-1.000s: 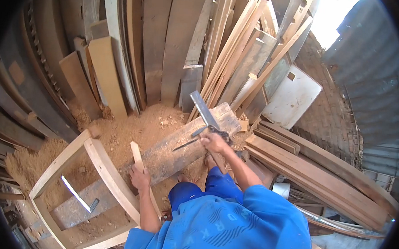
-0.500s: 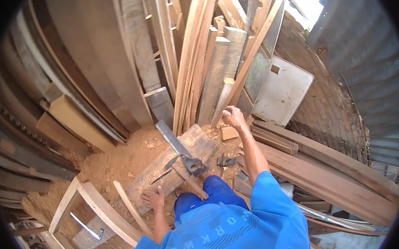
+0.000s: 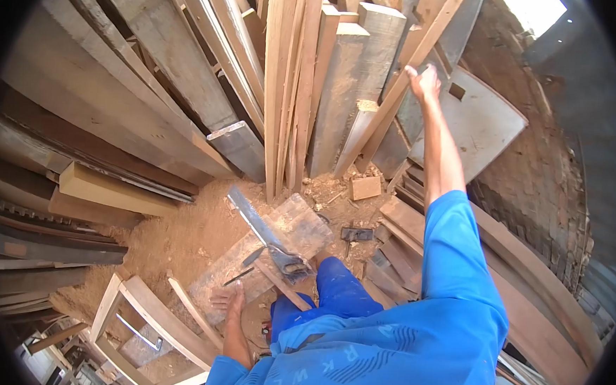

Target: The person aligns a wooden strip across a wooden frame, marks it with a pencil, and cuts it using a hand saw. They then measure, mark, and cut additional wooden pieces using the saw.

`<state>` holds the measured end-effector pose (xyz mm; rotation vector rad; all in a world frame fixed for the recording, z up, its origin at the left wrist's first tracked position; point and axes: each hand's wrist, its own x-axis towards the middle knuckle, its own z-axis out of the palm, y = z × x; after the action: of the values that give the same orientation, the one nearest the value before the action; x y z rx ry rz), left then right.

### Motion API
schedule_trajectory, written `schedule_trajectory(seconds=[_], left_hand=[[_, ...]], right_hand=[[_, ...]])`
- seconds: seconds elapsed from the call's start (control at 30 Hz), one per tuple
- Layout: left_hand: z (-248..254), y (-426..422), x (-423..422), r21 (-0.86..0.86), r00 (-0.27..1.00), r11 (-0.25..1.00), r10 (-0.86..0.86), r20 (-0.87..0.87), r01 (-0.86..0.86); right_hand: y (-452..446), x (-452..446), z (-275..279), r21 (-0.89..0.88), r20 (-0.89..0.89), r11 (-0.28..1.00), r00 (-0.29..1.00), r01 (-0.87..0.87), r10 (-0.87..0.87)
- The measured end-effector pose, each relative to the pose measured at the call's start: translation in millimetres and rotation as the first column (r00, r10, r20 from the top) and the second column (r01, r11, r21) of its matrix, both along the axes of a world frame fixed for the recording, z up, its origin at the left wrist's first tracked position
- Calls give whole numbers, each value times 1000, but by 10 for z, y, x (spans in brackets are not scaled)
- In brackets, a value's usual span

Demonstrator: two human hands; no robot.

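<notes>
My right hand [image 3: 425,83] is stretched up to a long wooden strip [image 3: 387,109] leaning among the upright boards, its thumb across the strip's edge and its fingers curled beside it. My left hand [image 3: 228,300] rests with fingers spread at the edge of a thick, worn plank [image 3: 302,224] low in front of me. On that plank lies a handsaw [image 3: 256,225] with a dark handle, beyond my left hand. A wooden stick or tool handle [image 3: 281,284] slants from near the saw towards my knees.
Boards [image 3: 338,95] stand upright ahead. Sawdust [image 3: 171,233] covers the ground. A curved wooden frame [image 3: 152,317] is at lower left. A small wood block [image 3: 365,188] and a dark tool [image 3: 357,234] lie right of the plank. Long beams [image 3: 528,291] fill the right side.
My right hand has moved up and to the right, from above the small block to the leaning strip. My left hand stays by the plank. The view has shifted slightly.
</notes>
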<state>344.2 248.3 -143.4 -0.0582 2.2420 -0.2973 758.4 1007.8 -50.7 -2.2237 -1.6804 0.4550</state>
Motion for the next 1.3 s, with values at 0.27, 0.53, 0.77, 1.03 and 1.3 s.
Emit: schedule_trajectory(seconds=[0.27,0.53,0.77,1.03,1.3], left_hand=[[87,-41,22,64,1000,998,-4,7,3],[11,-90,40,133,999,991,39,-24,-35],[282,109,26,86,998,995,-49,39,45],[1984,481,-142,969,965,10,-80,249,-249],[1788,809,-1199,918,868,-268,329,371,-291]], right_hand=[[240,-22,-270,-20,27,994,994,104,-103],[-669,-109,-568,274,-256,941,928,-200,271],[-1877,-1267,668,464,311,574,730,-675,608],[-4556,-2885,1763,520,-29,315,352,-794,936],[-6227,-3292,1725,281,-152,535,514,-797,845]])
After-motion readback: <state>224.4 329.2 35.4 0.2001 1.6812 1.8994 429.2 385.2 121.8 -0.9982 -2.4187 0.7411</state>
